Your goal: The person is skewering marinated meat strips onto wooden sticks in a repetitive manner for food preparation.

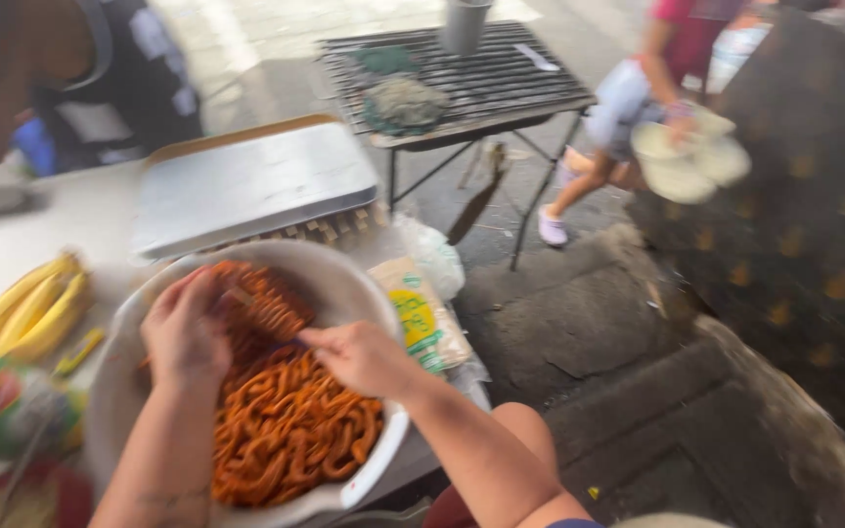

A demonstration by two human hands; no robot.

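A large white bowl [349, 293] sits on the table, filled with orange-red strips of marinated meat [290, 430]. My left hand [186, 332] hovers over the bowl's left side, fingers closed on a thin skewer stick with meat [261, 305] threaded on it. My right hand [359, 357] is over the bowl's right part, pinching the meat at the skewer's near end. The picture is blurred by motion.
Yellow bananas [36, 308] and a green can [12, 411] lie left of the bowl. A metal tray [251, 186] sits behind it, a plastic bag [422, 318] to the right. Beyond stand a grill table [486, 83] and a passing person carrying plates [638, 98]. Another person [70, 68] is at the upper left.
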